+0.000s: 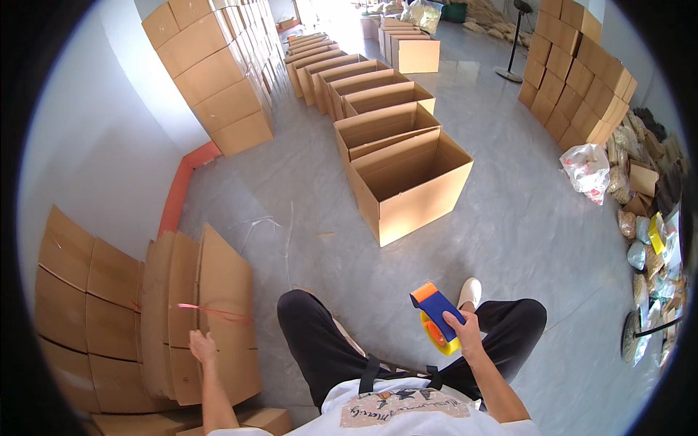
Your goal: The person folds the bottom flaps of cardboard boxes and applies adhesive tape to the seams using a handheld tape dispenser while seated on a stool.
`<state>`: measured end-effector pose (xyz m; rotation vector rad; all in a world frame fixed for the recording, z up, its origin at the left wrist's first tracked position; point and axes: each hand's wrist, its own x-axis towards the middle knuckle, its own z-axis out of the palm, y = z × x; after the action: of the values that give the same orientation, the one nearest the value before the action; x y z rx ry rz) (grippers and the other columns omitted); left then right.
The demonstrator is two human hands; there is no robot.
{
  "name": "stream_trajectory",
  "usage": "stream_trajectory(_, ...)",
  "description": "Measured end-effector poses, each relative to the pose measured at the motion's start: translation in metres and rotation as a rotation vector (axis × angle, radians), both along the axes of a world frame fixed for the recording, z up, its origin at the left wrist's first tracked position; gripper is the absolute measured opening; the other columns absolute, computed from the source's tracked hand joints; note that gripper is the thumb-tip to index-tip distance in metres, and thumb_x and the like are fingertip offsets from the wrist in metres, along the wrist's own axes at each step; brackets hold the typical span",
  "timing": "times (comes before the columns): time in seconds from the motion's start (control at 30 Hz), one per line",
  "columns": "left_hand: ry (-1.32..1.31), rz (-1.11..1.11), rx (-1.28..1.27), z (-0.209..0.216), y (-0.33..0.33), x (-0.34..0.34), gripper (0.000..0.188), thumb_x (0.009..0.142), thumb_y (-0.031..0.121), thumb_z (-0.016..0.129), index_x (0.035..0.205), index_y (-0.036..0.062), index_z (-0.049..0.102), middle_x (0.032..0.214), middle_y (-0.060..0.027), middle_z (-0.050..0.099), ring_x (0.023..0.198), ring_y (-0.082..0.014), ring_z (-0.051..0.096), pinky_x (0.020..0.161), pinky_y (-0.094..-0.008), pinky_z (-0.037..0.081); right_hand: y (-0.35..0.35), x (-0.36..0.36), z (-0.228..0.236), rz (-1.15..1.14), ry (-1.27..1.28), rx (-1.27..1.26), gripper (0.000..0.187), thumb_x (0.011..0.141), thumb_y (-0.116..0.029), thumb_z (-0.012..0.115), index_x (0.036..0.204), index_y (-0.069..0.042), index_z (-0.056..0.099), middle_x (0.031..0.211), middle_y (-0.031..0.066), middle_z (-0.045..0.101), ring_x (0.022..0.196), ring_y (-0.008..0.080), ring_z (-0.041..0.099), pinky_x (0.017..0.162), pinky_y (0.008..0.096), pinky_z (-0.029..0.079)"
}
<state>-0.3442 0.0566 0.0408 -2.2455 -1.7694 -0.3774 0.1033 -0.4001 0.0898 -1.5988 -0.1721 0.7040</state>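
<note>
Your right hand was wrapped around a blue and orange tape holder, between your knees. Your left hand (I could not tell if it gripped) was by flat, folded brown cardboard boxes, which a thin pink string seemed to keep together.

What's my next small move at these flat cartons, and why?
I'd probably use your left hand to ease the pink strap clear of the flat cartons: it crosses them, that hand is close beside it, and your right hand is occupied with the tape dispenser.
</note>
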Motion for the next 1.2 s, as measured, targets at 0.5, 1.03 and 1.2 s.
stream_trajectory(0.5, -0.782, -0.661, -0.584, 0.17, -0.042, 0.145, 0.021, 0.066, -0.004, 0.062, 0.063, -0.006, 0.041, 0.068, -0.0132, 0.049, 0.064, -0.0279, 0.051, 0.072, -0.0385, 0.047, -0.032, 0.032, 0.007, -0.372, 0.084, 0.294, 0.059, 0.07, -0.047, 0.071, 0.096, 0.003, 0.055, 0.084, 0.0035, 0.058, 0.076, 0.0109, 0.054, 0.072, 0.0237, 0.044)
stream_trajectory(1.03, -0.053, -1.519, -0.397, 0.084, -0.12, 0.366, 0.013, 0.065, 0.008, 0.064, 0.076, 0.0138, 0.068, 0.111, -0.0005, 0.055, 0.121, -0.0236, 0.036, 0.105, -0.0519, 0.012, -0.076, 0.056, 0.071, -0.116, -0.148, 0.27, 0.044, 0.074, -0.014, 0.069, 0.109, 0.003, 0.048, 0.086, 0.0115, 0.062, 0.077, 0.018, 0.062, 0.072, 0.0311, 0.05)
stream_trajectory(1.2, -0.23, -1.177, -0.705, 0.021, -0.127, 0.372, 0.018, 0.075, 0.024, 0.057, 0.078, 0.0108, 0.069, 0.144, -0.0026, 0.023, 0.137, -0.0282, 0.001, 0.103, -0.0565, -0.001, -0.024, 0.048, 0.018, 0.215, -0.673, -0.533, 0.075, 0.06, -0.052, 0.074, 0.108, 0.001, 0.049, 0.088, 0.0155, 0.061, 0.083, 0.0314, 0.061, 0.074, 0.0375, 0.047)
